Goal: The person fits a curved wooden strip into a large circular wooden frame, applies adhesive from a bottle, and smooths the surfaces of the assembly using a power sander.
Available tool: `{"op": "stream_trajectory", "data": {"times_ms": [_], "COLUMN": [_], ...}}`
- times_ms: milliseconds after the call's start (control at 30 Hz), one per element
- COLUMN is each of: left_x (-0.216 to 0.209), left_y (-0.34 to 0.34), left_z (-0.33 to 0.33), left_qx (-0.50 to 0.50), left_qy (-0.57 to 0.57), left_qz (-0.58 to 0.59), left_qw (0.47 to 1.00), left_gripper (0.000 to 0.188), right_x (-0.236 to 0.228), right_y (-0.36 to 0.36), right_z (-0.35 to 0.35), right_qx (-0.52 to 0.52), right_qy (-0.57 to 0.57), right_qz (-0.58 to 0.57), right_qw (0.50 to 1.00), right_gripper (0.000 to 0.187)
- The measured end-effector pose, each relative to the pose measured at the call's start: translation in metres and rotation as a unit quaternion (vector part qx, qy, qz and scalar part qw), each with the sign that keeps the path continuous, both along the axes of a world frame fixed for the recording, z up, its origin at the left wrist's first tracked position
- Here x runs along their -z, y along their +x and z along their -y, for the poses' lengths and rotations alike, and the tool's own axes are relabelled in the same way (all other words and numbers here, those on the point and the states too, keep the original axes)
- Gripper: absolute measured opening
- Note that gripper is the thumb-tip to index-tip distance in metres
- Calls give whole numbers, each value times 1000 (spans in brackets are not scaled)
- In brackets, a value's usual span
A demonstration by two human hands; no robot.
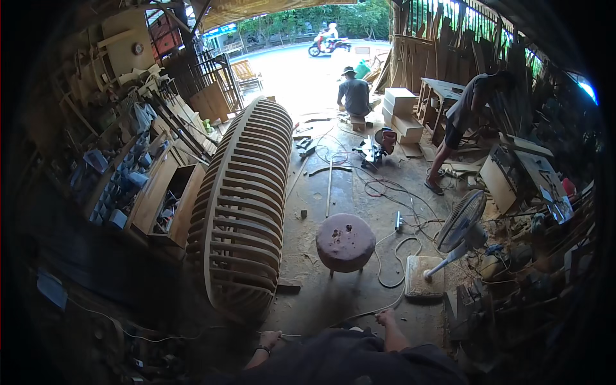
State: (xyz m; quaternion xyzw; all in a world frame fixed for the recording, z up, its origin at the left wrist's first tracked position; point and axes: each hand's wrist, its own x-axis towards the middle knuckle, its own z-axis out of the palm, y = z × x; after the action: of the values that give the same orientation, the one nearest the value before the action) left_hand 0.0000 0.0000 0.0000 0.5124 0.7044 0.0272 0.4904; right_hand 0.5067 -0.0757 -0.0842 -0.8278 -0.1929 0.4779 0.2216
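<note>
Two hands: left hand [270, 339], fingers closed round pale cord [364, 314]; right hand [386, 317], fingers curled at the cord, cannot tell whether gripping.
Wooden box [187, 208]: far left, holding jumbled small things.
Floor [303, 187]: strip between slatted frame [250, 192] and fan [461, 221], round stool [345, 244] within.

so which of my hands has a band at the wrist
Your left hand: a dark band shows at its wrist, while the right hand has a bare one.

Held thin pale cord [292, 335] between bare left hand [271, 337] and right hand [385, 316]; faced round purplish stool [345, 244] beside curved slatted wooden frame [247, 192] near left edge of grey floor [311, 298].
</note>
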Motion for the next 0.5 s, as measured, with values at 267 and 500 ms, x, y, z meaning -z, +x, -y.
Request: {"op": "stream_trajectory", "data": {"times_ms": [267,500], "left_x": [-12,8], "left_y": [46,1], "left_z": [6,23], "left_qx": [-90,52], "left_qy": [24,29], "left_qz": [1,-118], "left_qw": [996,991], "left_gripper": [35,36], "right_x": [-2,-1], "right_y": [38,30], "right_z": [-40,-46], "right_qx": [-42,-72], "right_qy": [-11,-36], "right_qz": [-25,-46], "right_qw": [999,996], "right_gripper": [14,18]}}
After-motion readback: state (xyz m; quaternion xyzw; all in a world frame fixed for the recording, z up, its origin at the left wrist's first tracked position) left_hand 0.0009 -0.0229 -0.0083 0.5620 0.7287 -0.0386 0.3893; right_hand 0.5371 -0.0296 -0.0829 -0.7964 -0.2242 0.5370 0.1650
